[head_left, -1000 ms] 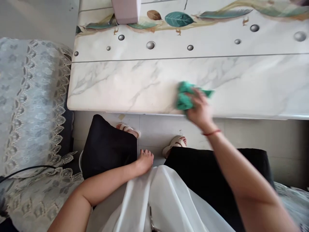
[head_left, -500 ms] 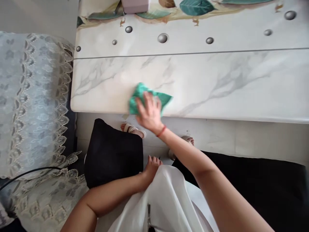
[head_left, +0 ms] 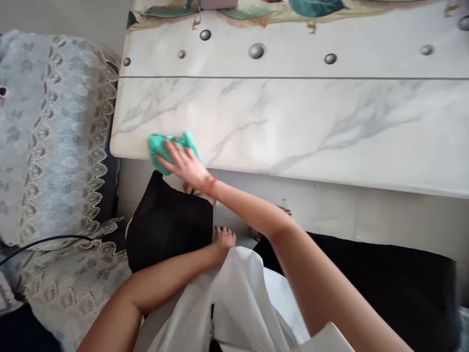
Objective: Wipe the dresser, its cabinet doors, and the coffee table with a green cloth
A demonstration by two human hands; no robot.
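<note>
My right hand (head_left: 181,164) lies over a crumpled green cloth (head_left: 159,145), its fingers spread and pressing it onto the table (head_left: 242,122) near the front left edge. Part of the cloth hangs at that edge. A red band (head_left: 212,186) circles the right wrist. Low in the view, my left hand (head_left: 224,238) rests by my lap beside the white garment (head_left: 238,288). Its fingers lie extended, and nothing shows in them.
Left of the table stands a seat with a lace-edged cover (head_left: 69,137), a black cable (head_left: 47,240) across it. Black surfaces (head_left: 172,220) flank my lap. A pinkish object (head_left: 219,4) is at the table's far side. Sandalled feet are partly visible below.
My right hand has slid the green cloth leftward along the table's front edge, toward the left corner. My left hand stays by my lap. The view has shifted slightly.
</note>
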